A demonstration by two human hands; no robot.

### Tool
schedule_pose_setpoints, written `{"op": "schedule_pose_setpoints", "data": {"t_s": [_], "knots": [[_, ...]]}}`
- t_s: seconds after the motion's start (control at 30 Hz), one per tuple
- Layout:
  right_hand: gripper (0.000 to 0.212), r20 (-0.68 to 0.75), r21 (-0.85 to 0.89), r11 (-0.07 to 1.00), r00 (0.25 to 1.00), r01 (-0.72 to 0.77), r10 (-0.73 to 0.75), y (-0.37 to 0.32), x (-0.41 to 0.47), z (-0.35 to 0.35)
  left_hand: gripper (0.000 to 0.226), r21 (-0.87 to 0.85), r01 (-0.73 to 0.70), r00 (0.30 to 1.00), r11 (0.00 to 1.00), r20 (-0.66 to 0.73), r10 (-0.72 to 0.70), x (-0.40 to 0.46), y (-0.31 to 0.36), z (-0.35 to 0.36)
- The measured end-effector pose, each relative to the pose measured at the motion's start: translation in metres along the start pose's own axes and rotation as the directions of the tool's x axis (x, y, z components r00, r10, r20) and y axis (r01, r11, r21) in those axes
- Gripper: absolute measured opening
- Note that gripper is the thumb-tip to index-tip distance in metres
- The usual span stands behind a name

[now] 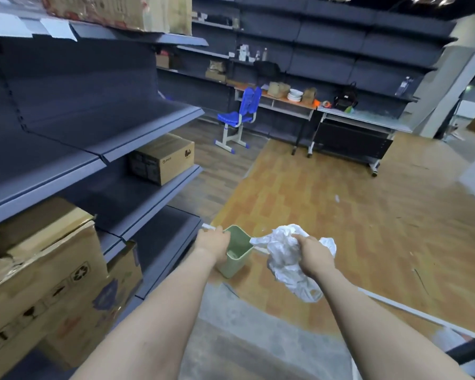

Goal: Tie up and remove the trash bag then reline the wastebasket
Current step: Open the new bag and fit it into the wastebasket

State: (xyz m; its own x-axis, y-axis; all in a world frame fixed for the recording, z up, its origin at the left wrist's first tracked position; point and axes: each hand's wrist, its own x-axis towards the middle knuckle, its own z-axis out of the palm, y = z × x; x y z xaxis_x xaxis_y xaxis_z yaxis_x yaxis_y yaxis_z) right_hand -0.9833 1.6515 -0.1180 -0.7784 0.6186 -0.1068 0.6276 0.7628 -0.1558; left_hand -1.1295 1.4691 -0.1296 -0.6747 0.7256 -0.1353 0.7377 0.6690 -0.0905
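A small pale green wastebasket [237,259] stands on the floor in front of me, and its inside looks bare. My left hand [214,242] grips its near left rim. My right hand [311,255] holds a crumpled white plastic trash bag [284,259] just right of the basket, lifted off the floor. The bag bulges above my fingers and hangs down below my wrist. One corner of the bag reaches toward the basket's right rim.
Dark grey shelving [115,149] with cardboard boxes [52,272] runs along my left. A blue chair [239,116] and desks [313,105] with dishes and boxes stand at the back. Wood-pattern floor [340,215] spreads to the right, a white strip [401,305] lying across it.
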Motion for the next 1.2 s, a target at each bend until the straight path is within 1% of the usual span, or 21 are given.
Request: {"op": "schedule_pose_setpoints", "data": {"t_s": [0.07,0.2,0.3,0.37,0.6,0.77,0.9,1.07,1.2], "knots": [[0.058,-0.015,-0.009,1.000,1.000,0.026,-0.026,0.016,0.029,-0.014,0.039,-0.025,0.013,1.000,1.000,-0.014,-0.014,0.029,0.020,-0.013],[0.050,-0.032,-0.032,0.997,0.997,0.065,-0.066,0.047,0.086,-0.038,0.037,-0.020,0.018,0.999,1.000,-0.047,-0.019,0.080,0.050,-0.039],[0.049,-0.015,0.012,0.997,0.997,0.074,-0.074,0.061,0.123,-0.046,0.037,-0.019,0.030,0.997,0.999,-0.067,-0.031,0.108,0.055,-0.054],[0.048,-0.015,0.045,0.995,0.996,0.085,-0.084,0.063,0.146,-0.047,0.038,-0.005,0.056,0.997,0.998,-0.051,-0.056,0.124,0.051,-0.059],[0.054,0.034,0.041,0.985,0.985,0.168,-0.170,0.044,0.232,-0.031,0.034,0.074,0.117,0.992,0.990,0.035,-0.119,0.191,0.019,-0.054],[0.052,0.061,0.030,0.973,0.972,0.227,-0.229,0.019,0.309,-0.019,0.035,0.068,0.155,0.986,0.986,0.052,-0.158,0.259,-0.010,-0.046],[0.054,0.073,0.048,0.969,0.966,0.243,-0.246,0.006,0.373,-0.010,0.035,0.059,0.199,0.977,0.978,0.071,-0.203,0.319,-0.029,-0.046],[0.052,0.116,0.066,0.965,0.959,0.253,-0.259,0.011,0.444,-0.003,0.034,0.048,0.195,0.977,0.980,0.076,-0.198,0.384,-0.028,-0.050],[0.049,0.148,0.042,0.949,0.937,0.314,-0.317,0.018,0.497,0.003,0.036,0.049,0.237,0.964,0.970,0.109,-0.241,0.426,-0.020,-0.052]]}}
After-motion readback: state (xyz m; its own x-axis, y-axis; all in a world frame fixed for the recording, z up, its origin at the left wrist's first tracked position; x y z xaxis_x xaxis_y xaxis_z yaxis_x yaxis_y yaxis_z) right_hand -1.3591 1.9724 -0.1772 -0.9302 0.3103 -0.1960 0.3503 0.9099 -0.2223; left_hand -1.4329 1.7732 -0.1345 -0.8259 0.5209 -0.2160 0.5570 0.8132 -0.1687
